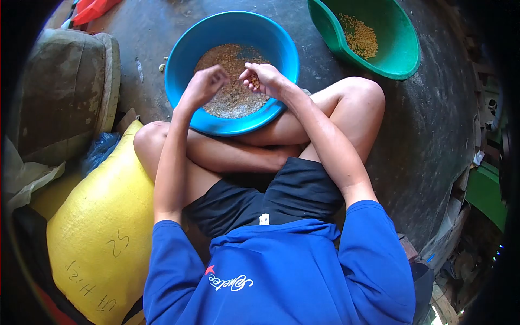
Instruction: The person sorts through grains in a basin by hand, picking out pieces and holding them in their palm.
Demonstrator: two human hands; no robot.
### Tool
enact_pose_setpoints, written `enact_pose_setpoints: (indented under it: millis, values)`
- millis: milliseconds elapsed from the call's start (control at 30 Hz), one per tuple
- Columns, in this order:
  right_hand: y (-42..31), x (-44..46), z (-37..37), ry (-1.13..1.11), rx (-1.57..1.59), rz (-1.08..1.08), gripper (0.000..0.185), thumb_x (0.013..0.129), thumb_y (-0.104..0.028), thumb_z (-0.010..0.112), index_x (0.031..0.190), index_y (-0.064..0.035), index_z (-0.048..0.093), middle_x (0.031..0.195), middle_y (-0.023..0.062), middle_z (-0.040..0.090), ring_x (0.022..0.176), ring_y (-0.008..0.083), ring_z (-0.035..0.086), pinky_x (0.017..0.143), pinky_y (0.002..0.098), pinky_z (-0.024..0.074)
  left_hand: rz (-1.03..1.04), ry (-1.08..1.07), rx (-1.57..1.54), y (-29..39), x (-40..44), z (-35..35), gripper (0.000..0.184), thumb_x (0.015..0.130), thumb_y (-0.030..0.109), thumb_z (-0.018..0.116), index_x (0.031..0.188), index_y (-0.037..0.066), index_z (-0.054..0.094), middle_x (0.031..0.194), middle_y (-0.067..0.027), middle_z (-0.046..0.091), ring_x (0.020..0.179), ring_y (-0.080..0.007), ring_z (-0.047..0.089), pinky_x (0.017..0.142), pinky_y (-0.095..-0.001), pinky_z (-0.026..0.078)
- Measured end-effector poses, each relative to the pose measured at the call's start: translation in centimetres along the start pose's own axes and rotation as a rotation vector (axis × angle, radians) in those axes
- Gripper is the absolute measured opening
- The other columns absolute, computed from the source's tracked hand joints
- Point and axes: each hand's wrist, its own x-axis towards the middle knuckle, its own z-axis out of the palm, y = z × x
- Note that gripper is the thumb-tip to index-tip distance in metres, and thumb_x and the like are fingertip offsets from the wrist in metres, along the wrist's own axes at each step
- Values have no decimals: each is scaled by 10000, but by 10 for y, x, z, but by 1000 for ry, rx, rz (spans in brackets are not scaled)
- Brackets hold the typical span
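A round blue basin point(233, 128) rests against my crossed legs. In it lies a spread of corn kernels point(230, 57) mixed with pale broken bits and whitish powder toward the near side. My right hand point(262, 78) is over the basin, its fingers curled around a few orange kernels that show in the palm. Beside it, above the left part of the basin, my left hand point(208, 85) is smeared by motion; the fingers look bent, but what they hold, if anything, is not visible.
A green scoop-shaped basket point(398, 54) with yellow corn kernels point(358, 38) stands at the upper right on the dark floor point(422, 141). To my left are a full yellow sack point(108, 216), a blue plastic bag point(102, 149) and a large brownish cushioned object point(62, 92).
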Motion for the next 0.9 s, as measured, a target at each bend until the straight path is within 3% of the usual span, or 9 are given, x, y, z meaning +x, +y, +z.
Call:
enact_pose_setpoints:
  millis: [133, 200, 567, 900]
  values:
    - [-4, -4, 5, 63, -64, -23, 428, 1095, -356, 441, 944, -30, 675, 739, 33, 624, 612, 104, 538, 570, 270, 439, -184, -352, 304, -14, -26, -1, 102, 808, 109, 709, 889, 76, 763, 860, -144, 750, 818, -302, 729, 762, -415, 560]
    - [-3, -6, 7, 77, -83, -33, 418, 1092, -352, 453, 934, -36, 677, 733, 25, 619, 605, 103, 530, 562, 268, 429, -135, -387, 339, -13, -28, 5, 121, 804, 113, 691, 895, 95, 768, 872, -138, 753, 837, -317, 728, 766, -428, 562]
    - [-2, -4, 4, 73, -93, -59, 429, 1093, -366, 460, 868, -68, 670, 714, 9, 616, 595, 106, 538, 557, 279, 429, -129, -498, 523, -2, -19, 7, 219, 763, 146, 734, 972, 190, 782, 964, -117, 754, 944, -338, 715, 805, -462, 566]
    - [0, 2, 2, 83, -145, -73, 425, 1088, -360, 462, 889, -58, 684, 714, 13, 618, 604, 112, 552, 553, 284, 449, -115, -469, 477, -3, -16, 11, 186, 780, 142, 743, 964, 131, 768, 925, -125, 757, 917, -325, 725, 808, -436, 572]
